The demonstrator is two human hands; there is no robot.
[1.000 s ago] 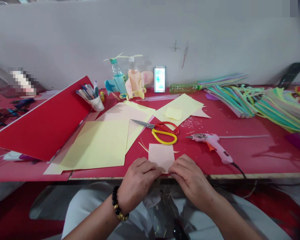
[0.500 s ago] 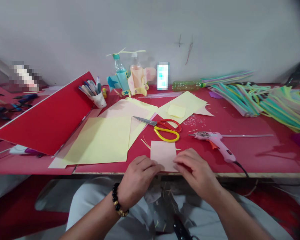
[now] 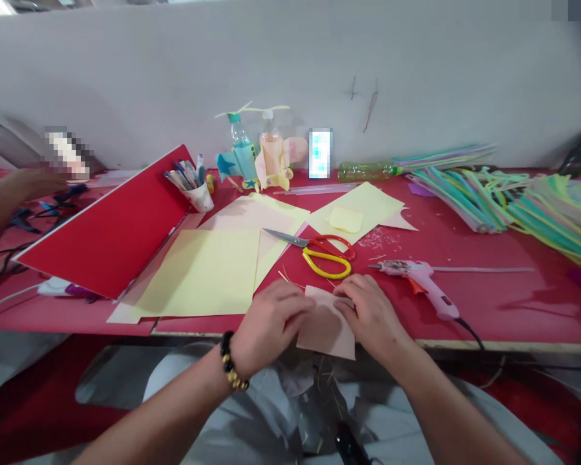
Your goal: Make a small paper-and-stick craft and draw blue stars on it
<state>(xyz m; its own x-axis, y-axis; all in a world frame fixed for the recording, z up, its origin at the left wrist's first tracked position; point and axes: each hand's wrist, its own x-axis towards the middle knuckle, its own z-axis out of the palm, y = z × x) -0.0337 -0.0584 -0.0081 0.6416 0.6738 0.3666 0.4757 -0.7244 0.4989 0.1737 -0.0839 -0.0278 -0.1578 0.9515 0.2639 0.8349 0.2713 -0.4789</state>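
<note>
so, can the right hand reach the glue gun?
Likely yes: the glue gun lies just right of the right hand with nothing visible between, though that hand holds the pink paper.

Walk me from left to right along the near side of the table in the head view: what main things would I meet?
Red board → yellow sheet → left hand → pink paper → right hand → glue gun.
</note>
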